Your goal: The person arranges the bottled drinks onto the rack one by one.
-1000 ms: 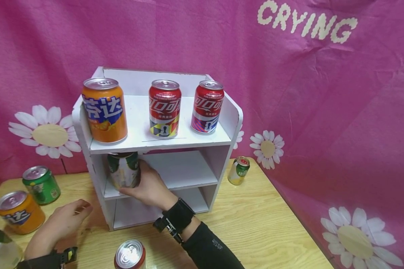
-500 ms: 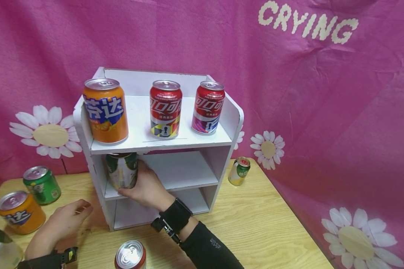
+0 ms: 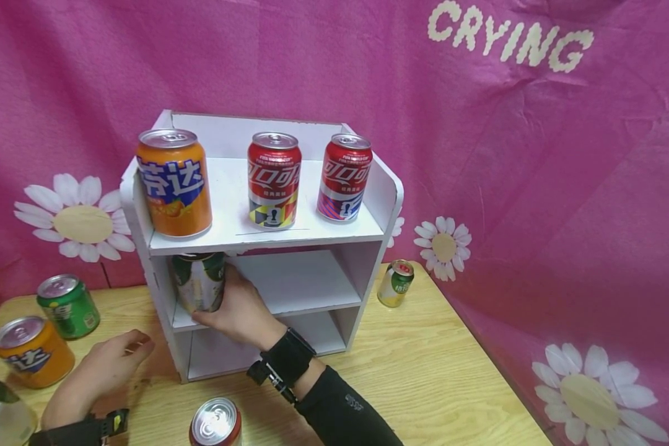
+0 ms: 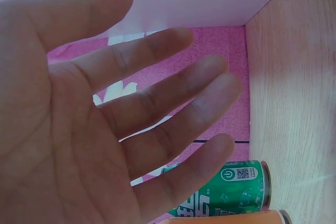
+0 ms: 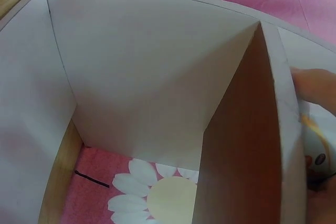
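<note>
At the left end of the middle shelf, my right hand (image 3: 242, 310) grips a green-and-white drink can (image 3: 199, 282), thumb at its lower front and fingers behind its right side. The can stands upright, its top partly covered by the shelf board above. In the right wrist view only part of the can (image 5: 315, 148) shows, at the right edge beyond the board. My left hand (image 3: 108, 365) is held beside the shelf's left side with nothing in it. Its palm (image 4: 63, 119) and loosely spread fingers fill much of the left wrist view.
The white shelf unit (image 3: 267, 243) bears an orange can (image 3: 179, 198) and two red cans (image 3: 273, 186) on top. A green can (image 3: 69, 313), an orange can (image 3: 36, 359) and a pale can (image 3: 2, 415) stand left; a red can (image 3: 216, 424) in front; another green-topped can (image 3: 396, 285) right.
My right hand has slid the green-and-white can a little to the left along the middle shelf. The left hand has stayed where it was.
</note>
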### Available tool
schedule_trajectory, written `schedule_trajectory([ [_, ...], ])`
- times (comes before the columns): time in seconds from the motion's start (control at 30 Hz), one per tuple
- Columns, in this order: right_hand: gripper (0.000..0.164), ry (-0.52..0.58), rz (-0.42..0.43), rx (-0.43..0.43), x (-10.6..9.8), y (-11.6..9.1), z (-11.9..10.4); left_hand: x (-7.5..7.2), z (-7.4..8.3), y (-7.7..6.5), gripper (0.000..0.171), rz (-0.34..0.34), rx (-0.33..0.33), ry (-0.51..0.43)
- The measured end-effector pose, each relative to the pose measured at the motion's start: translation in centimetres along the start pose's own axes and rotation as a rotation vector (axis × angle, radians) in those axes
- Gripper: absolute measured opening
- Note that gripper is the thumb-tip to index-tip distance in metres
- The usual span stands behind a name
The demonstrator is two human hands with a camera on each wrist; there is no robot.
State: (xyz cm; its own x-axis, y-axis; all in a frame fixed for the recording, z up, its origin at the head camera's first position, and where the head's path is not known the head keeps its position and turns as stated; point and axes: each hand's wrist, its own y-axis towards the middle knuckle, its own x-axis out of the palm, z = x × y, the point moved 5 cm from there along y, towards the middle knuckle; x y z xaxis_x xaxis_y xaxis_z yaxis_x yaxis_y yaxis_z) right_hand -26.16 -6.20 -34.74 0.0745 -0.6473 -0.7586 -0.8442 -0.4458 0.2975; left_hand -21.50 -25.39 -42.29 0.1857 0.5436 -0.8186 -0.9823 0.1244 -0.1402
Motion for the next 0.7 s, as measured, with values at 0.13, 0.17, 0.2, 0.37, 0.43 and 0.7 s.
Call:
schedule_trajectory([
  [0.13, 0.086, 0.004, -0.003, -0.004, 0.01, -0.02, -0.19, -0.06, 0.03, -0.06, 0.044, -0.001, 0.004, 0.004],
  [0.17, 0.086, 0.005, -0.003, -0.004, 0.0, -0.02, -0.21, -0.08, 0.04, -0.08, 0.043, 0.001, 0.007, 0.005],
  [0.2, 0.086, 0.004, -0.004, -0.005, 0.02, 0.01, -0.21, -0.1, 0.03, -0.1, 0.044, 0.0, 0.008, 0.003],
  [0.37, 0.086, 0.005, -0.002, -0.016, 0.01, 0.07, -0.3, -0.17, 0.04, -0.17, 0.043, 0.004, 0.021, 0.002],
  [0.43, 0.086, 0.007, -0.001, -0.016, 0.0, 0.06, -0.34, -0.18, 0.05, -0.19, 0.042, 0.008, 0.027, 0.004],
  [0.7, 0.085, 0.028, -0.018, 0.001, -0.06, 0.18, -0.16, -0.16, 0.16, -0.32, 0.041, 0.02, 0.035, 0.004],
])
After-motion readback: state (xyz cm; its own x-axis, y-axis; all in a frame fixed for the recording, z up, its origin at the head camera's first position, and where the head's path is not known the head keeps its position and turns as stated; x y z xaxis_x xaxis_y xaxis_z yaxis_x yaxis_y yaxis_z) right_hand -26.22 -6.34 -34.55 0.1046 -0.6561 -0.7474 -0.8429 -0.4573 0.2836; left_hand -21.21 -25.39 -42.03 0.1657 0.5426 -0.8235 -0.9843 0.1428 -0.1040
